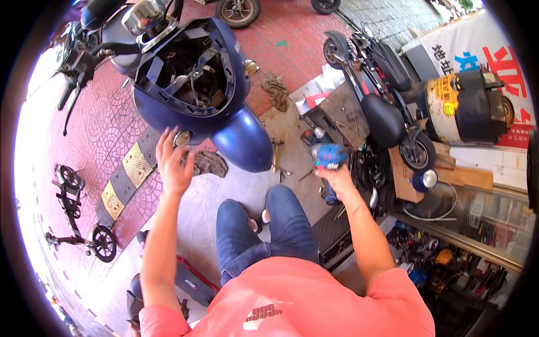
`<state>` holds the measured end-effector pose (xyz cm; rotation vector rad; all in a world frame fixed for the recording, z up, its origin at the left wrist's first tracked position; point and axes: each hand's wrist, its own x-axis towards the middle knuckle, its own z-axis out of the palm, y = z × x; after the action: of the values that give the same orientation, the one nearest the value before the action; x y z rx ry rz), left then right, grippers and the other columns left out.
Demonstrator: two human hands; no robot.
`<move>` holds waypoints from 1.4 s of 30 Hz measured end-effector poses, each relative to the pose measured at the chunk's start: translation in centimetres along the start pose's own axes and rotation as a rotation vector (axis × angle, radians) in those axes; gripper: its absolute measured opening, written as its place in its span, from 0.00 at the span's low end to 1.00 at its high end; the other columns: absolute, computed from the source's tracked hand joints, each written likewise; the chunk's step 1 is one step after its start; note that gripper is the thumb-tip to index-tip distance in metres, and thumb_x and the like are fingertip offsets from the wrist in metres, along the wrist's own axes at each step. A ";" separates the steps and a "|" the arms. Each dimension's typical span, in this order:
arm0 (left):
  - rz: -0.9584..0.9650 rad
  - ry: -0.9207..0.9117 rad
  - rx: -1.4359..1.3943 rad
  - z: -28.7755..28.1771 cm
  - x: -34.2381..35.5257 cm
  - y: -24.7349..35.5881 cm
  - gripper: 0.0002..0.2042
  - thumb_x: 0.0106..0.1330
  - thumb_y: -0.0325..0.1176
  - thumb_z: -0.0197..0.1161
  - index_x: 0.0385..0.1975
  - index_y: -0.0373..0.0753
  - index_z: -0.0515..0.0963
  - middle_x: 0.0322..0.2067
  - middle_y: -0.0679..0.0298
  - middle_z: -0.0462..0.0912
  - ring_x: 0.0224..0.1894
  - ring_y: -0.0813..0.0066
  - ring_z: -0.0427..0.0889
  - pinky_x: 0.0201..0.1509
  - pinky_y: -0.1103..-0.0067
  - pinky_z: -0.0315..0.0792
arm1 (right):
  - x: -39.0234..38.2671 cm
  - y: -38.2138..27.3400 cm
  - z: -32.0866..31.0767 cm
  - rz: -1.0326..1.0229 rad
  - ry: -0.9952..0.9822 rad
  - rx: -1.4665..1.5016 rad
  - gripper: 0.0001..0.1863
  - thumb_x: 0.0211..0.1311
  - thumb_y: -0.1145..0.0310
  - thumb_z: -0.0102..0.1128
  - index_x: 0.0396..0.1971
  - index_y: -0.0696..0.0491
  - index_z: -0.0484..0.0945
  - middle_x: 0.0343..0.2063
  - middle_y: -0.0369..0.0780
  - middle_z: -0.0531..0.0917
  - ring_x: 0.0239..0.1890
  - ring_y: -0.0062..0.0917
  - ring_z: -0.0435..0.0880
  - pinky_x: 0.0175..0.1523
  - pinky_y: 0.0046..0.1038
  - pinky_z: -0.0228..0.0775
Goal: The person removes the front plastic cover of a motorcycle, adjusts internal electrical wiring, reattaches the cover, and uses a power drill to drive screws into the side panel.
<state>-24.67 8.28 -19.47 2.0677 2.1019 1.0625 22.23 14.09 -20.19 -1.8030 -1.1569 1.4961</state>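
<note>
Shirt (292, 292), drill (330, 156), concrete floor (300, 196), red paving (261, 56)

The right hand (338, 181) grips a blue power tool (329, 155); the left hand (177, 173), fingers (167, 144) spread, is near a blue scooter (182, 115).

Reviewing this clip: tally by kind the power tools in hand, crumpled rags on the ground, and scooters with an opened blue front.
Blue power drill, in the right hand: 1
Crumpled rags, the farther rag and the nearer rag: 2
Scooter with opened blue front: 1
Total: 4
</note>
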 end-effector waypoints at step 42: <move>0.232 -1.392 -0.713 -28.7 20.9 -35.7 0.24 0.71 0.41 0.66 0.61 0.34 0.76 0.59 0.49 0.81 0.61 0.55 0.82 0.62 0.67 0.77 | -16.7 -6.1 57.2 0.515 0.136 -0.221 0.12 0.52 0.65 0.78 0.32 0.57 0.88 0.24 0.38 0.87 0.24 0.29 0.84 0.33 0.36 0.75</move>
<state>-71.84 17.51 -4.56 1.7283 0.6773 0.0951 -34.73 -4.34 -21.05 -2.4506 -0.8537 1.5230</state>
